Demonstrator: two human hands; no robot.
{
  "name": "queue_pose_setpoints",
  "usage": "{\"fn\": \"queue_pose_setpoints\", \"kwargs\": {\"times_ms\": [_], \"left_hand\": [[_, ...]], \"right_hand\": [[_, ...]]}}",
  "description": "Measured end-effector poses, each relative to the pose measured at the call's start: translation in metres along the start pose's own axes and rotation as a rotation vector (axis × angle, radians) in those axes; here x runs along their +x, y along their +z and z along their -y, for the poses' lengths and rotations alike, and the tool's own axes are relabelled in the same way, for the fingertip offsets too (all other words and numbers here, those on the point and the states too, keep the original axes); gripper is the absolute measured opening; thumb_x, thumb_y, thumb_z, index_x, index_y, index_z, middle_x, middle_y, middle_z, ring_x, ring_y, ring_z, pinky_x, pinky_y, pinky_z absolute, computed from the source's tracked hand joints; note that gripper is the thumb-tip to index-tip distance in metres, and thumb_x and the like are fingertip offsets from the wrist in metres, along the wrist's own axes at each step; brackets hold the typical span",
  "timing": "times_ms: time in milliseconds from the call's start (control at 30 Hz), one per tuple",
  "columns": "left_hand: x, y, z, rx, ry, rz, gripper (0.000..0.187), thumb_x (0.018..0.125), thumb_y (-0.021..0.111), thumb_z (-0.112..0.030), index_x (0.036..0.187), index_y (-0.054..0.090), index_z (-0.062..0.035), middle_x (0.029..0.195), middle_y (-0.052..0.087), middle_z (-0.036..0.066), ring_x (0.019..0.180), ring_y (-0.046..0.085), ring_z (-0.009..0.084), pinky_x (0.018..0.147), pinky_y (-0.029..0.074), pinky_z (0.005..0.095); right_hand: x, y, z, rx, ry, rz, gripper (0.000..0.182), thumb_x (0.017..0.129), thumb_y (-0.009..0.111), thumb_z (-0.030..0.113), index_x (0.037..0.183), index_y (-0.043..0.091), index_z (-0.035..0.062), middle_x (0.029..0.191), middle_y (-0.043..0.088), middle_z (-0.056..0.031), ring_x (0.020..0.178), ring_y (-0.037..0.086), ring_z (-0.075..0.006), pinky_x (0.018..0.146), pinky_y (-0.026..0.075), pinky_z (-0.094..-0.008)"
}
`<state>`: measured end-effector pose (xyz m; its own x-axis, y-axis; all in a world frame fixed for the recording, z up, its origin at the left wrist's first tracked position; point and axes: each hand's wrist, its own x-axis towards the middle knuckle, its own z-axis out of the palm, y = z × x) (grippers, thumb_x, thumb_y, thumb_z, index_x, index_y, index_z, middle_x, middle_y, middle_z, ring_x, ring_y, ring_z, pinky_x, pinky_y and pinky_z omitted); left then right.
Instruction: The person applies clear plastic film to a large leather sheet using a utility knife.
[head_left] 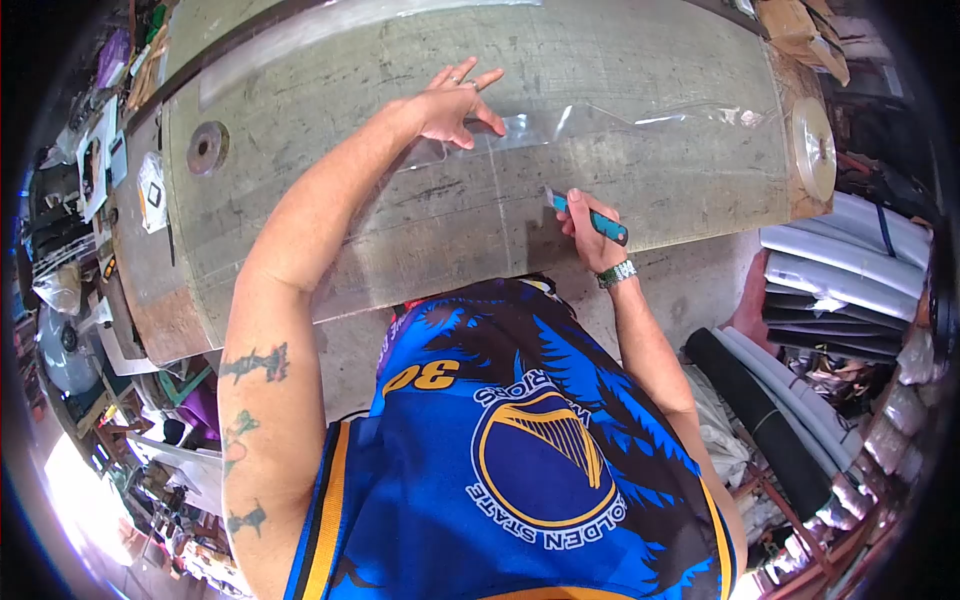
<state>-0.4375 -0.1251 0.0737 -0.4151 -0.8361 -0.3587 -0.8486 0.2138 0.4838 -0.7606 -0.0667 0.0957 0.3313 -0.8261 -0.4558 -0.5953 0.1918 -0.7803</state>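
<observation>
My left hand point(458, 108) lies over the worktable, fingers spread, with its thumb and fingertips at the edge of a clear plastic sheet point(620, 128). Whether it presses on the sheet or only hovers is hard to tell. The sheet runs to the right across the table and shows bright reflections and creases. Closer to the front edge, my right hand point(592, 240) is wrapped round a teal utility knife point(604, 226). Its blade end points up and to the left, apart from the sheet's creased strip.
The worn worktable point(300, 265) spans the view. A round roll of tape point(208, 148) sits on its left, and a larger clear roll point(812, 148) at its right end. Rolled sheets point(850, 245) are stacked right of the table; a black roll point(755, 410) leans below them.
</observation>
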Motion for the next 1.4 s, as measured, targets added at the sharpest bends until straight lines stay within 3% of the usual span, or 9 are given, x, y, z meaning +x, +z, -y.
{"fn": "queue_pose_setpoints", "kwargs": {"times_ms": [233, 267, 400, 500, 800, 900, 1000, 1300, 1400], "left_hand": [[0.001, 0.005, 0.006, 0.011, 0.032, -0.016, 0.065, 0.07, 0.086, -0.012, 0.126, 0.071, -0.0426, 0.172, 0.011, 0.001, 0.157, 0.0, 0.0409, 0.126, 0.007, 0.0609], [0.0, 0.004, 0.005, 0.004, 0.026, -0.015, 0.066, 0.069, 0.086, -0.012, 0.126, 0.071, -0.0429, 0.172, 0.011, 0.001, 0.157, 0.001, 0.0407, 0.126, 0.007, 0.0607], [-0.002, 0.003, 0.004, 0.015, 0.019, -0.025, 0.068, 0.069, 0.086, -0.012, 0.126, 0.071, -0.0444, 0.172, 0.011, 0.0, 0.157, 0.002, 0.04, 0.126, 0.007, 0.0607], [0.0, 0.003, 0.004, 0.05, -0.007, -0.008, 0.069, 0.072, 0.087, -0.017, 0.128, 0.067, -0.0506, 0.173, 0.01, -0.002, 0.158, 0.003, 0.0373, 0.127, 0.008, 0.0572], [-0.001, 0.003, 0.004, 0.016, -0.006, -0.012, 0.071, 0.067, 0.088, -0.013, 0.127, 0.07, -0.0464, 0.173, 0.01, -0.003, 0.158, 0.0, 0.0369, 0.126, 0.007, 0.0604], [-0.001, 0.0, 0.001, 0.067, -0.029, 0.003, 0.073, 0.069, 0.088, -0.018, 0.131, 0.066, -0.0492, 0.173, 0.01, -0.004, 0.158, 0.005, 0.0362, 0.127, 0.008, 0.0561], [0.0, 0.003, 0.003, 0.068, -0.031, -0.009, 0.073, 0.069, 0.089, -0.018, 0.131, 0.066, -0.0492, 0.173, 0.01, -0.005, 0.158, 0.005, 0.0357, 0.127, 0.009, 0.0553], [0.001, 0.002, 0.0, -0.021, -0.029, -0.003, 0.071, 0.066, 0.09, -0.008, 0.125, 0.071, -0.0414, 0.173, 0.008, -0.001, 0.158, 0.0, 0.0355, 0.128, 0.006, 0.0573], [-0.005, 0.001, -0.006, -0.012, -0.074, 0.026, 0.079, 0.066, 0.089, -0.004, 0.13, 0.067, -0.0444, 0.172, 0.007, -0.002, 0.158, -0.001, 0.0353, 0.128, 0.004, 0.0561]], "right_hand": [[0.037, 0.068, 0.035, -0.017, -0.459, -0.117, 0.035, 0.105, 0.053, 0.029, 0.107, 0.068, -0.0031, 0.091, 0.07, -0.0159, 0.077, 0.067, -0.0281, 0.075, 0.053, -0.0369], [0.049, 0.073, 0.028, -0.041, -0.456, -0.108, 0.036, 0.104, 0.054, 0.03, 0.109, 0.068, -0.0027, 0.096, 0.07, -0.0193, 0.085, 0.068, -0.0351, 0.08, 0.053, -0.0395], [0.072, 0.083, 0.028, -0.087, -0.463, -0.137, 0.037, 0.104, 0.053, 0.032, 0.111, 0.069, -0.0012, 0.101, 0.07, -0.022, 0.096, 0.067, -0.0397, 0.086, 0.052, -0.0439], [0.079, 0.083, 0.029, -0.114, -0.446, -0.127, 0.037, 0.104, 0.053, 0.031, 0.111, 0.069, -0.0011, 0.1, 0.069, -0.0214, 0.094, 0.067, -0.0393, 0.085, 0.052, -0.044], [0.085, 0.087, 0.034, -0.162, -0.517, -0.139, 0.03, 0.102, 0.056, 0.025, 0.107, 0.068, -0.0012, 0.093, 0.068, -0.0227, 0.087, 0.066, -0.0412, 0.078, 0.052, -0.0456], [0.091, 0.089, 0.035, -0.273, -0.631, -0.2, 0.028, 0.103, 0.057, 0.024, 0.104, 0.069, -0.002, 0.086, 0.069, -0.0165, 0.08, 0.07, -0.0306, 0.072, 0.052, -0.0401], [0.09, 0.09, 0.046, -0.243, -0.585, -0.17, 0.024, 0.1, 0.059, 0.021, 0.099, 0.067, -0.0017, 0.094, 0.067, -0.0263, 0.089, 0.065, -0.0464, 0.076, 0.052, -0.0486], [0.048, 0.071, 0.058, -0.282, -0.565, -0.005, 0.028, 0.099, 0.055, 0.022, 0.086, 0.063, -0.0015, 0.079, 0.061, -0.0278, 0.077, 0.063, -0.0483, 0.067, 0.05, -0.0495], [0.022, 0.052, 0.054, -0.398, -0.392, 0.093, 0.027, 0.099, 0.054, 0.023, 0.092, 0.067, -0.0004, 0.089, 0.067, -0.0243, 0.088, 0.067, -0.0433, 0.077, 0.053, -0.0442]]}}
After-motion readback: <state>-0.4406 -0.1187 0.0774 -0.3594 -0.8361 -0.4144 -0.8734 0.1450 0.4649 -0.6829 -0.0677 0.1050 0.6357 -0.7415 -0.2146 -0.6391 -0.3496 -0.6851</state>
